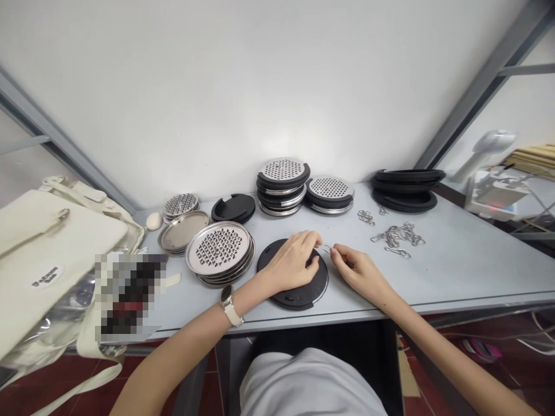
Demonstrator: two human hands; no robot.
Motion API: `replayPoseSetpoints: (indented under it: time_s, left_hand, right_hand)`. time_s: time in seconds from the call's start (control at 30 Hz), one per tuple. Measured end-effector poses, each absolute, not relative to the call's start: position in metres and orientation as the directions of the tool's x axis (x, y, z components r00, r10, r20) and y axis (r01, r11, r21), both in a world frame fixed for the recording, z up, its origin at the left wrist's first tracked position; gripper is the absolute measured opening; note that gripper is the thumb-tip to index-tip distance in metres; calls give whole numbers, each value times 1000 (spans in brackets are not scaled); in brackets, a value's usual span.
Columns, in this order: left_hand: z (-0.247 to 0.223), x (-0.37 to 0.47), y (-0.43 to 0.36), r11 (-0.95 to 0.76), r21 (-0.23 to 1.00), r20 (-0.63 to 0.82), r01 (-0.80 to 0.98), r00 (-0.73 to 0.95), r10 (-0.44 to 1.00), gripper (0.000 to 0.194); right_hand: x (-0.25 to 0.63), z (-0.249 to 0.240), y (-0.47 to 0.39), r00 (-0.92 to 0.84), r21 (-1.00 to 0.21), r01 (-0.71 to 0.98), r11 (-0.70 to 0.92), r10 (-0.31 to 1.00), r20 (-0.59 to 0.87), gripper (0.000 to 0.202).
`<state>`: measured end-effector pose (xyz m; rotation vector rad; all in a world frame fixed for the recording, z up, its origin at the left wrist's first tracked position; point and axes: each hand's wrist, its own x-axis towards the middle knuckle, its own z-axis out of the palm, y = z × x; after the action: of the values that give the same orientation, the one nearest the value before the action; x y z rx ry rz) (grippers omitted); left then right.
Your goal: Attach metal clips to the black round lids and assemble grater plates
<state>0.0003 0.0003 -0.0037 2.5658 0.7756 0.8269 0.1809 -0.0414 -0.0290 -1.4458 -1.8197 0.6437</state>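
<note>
A black round plastic holder [303, 292] lies flat near the table's front edge. Over its upper part rests my left hand [295, 260], palm down, with fingers bent and the thumb apart from them; the fingertips reach the holder's upper right side. My right hand [353, 267] is just right of the holder. Between its thumb and forefinger it pinches a small bent wire clip [326, 249], which points toward my left fingers. Farther right lies a loose pile of similar metal clips [399, 236].
Stacked round metal grater plates [219, 248] stand left of the holder. Behind are assembled graters [284, 185] and more graters [329, 193]. Black holders [405, 199] are piled back right, with another black holder [233, 207] back left. A cream bag [56, 248] covers the left edge.
</note>
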Motion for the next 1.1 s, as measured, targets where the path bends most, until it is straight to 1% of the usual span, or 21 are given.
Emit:
replayPoseSetpoints:
  time_s: [0.1,0.2,0.33,0.43,0.53,0.63,0.8,0.93,1.1]
  left_hand:
    - [-5,0,-1,-731,422,408,536,608,681,17]
    - [-6,0,-3,-715,387,372,583,611,699,13]
    - [-4,0,-4,-784,357,363,507,698,617,11]
    - [-2,0,-4,-819,336,373,465,732,569,12]
    - [-1,1,-3,-810,352,374,470,723,582,13]
    - [0,1,-4,-799,366,385,478,703,597,16]
    - [2,1,-5,-826,343,392,447,731,558,18]
    - [2,1,-5,-824,375,377,425,742,554,17]
    - [2,0,-4,-816,431,368,386,750,549,20]
  right_hand:
    - [181,-29,-42,-119,-744,624,238,970,211,35]
    - [181,-28,-42,-128,-732,638,238,971,204,34]
    - [179,-27,-42,-165,-708,658,258,966,199,32]
    - [177,-27,-42,-241,-652,694,307,951,191,30]
    - [178,-27,-43,-287,-609,715,344,938,193,28]
    - [180,-27,-43,-290,-592,727,348,937,194,29]
    - [180,-28,-43,-266,-588,739,330,944,196,30]
    - [180,-28,-43,-263,-593,736,326,945,194,30]
    - [180,-28,-44,-266,-588,738,332,943,199,30]
